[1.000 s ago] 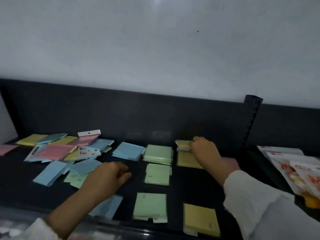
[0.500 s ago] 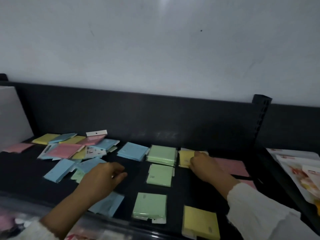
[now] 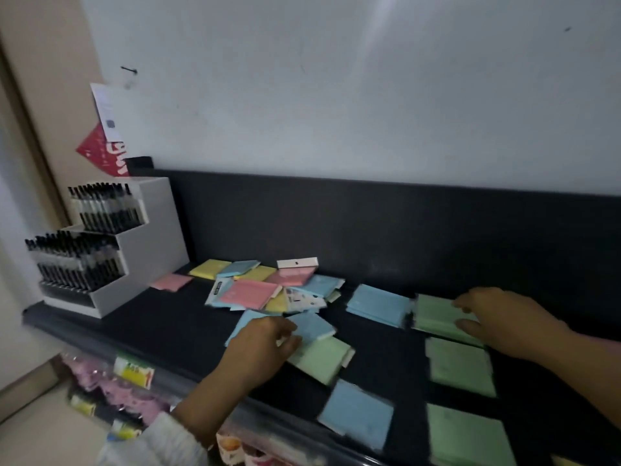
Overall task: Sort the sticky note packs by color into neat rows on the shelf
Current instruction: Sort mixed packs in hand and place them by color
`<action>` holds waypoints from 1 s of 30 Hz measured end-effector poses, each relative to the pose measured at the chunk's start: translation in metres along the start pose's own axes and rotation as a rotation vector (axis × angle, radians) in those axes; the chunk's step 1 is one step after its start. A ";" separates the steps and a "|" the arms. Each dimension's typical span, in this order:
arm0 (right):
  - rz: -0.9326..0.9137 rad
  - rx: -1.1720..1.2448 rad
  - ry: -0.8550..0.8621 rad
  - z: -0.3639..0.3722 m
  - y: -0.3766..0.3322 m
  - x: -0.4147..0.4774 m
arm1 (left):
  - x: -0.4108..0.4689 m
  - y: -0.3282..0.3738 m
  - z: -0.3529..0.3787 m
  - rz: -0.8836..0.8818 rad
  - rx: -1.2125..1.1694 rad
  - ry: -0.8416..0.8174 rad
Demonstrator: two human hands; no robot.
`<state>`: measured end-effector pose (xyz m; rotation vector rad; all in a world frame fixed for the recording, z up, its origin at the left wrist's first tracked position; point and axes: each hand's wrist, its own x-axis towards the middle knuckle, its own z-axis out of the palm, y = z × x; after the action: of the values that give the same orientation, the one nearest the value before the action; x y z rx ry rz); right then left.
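The right hand [image 3: 497, 317] is pinching the far green stack [image 3: 437, 314] between thumb and fingers. Nearer the person from it, two more green packs [image 3: 460, 366] are lining up in a row. Between the hands, a blue stack [image 3: 376, 304] and one blue pack [image 3: 359, 412] are starting a second row. The left hand [image 3: 265, 344] is curling over a loose blue pack [image 3: 312, 326] and green pack [image 3: 321, 359]; I cannot tell whether it is gripping either. Beyond it, a mixed pile [image 3: 268, 287] is waiting on the shelf [image 3: 151, 317], so roughly half looks left.
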<state>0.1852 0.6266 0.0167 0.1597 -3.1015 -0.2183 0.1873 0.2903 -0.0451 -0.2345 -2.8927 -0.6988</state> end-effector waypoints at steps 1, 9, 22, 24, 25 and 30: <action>-0.006 0.001 0.012 -0.003 -0.017 0.007 | 0.006 -0.012 -0.004 0.003 -0.007 0.006; -0.085 0.089 0.031 -0.014 -0.187 0.089 | 0.065 -0.143 -0.052 0.043 -0.005 -0.010; -0.258 0.061 -0.027 -0.002 -0.321 0.175 | 0.120 -0.230 -0.072 0.152 -0.033 -0.083; -0.239 0.074 -0.094 0.003 -0.328 0.182 | 0.124 -0.228 -0.070 0.205 -0.008 -0.125; -0.222 0.095 -0.122 0.004 -0.331 0.184 | 0.126 -0.226 -0.070 0.227 0.011 -0.153; -0.211 0.224 -0.167 -0.002 -0.327 0.192 | 0.135 -0.211 -0.061 0.285 0.132 -0.296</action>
<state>0.0272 0.2845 -0.0231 0.4999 -3.2652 0.1196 0.0231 0.0926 -0.0587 -0.7738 -3.0676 -0.4547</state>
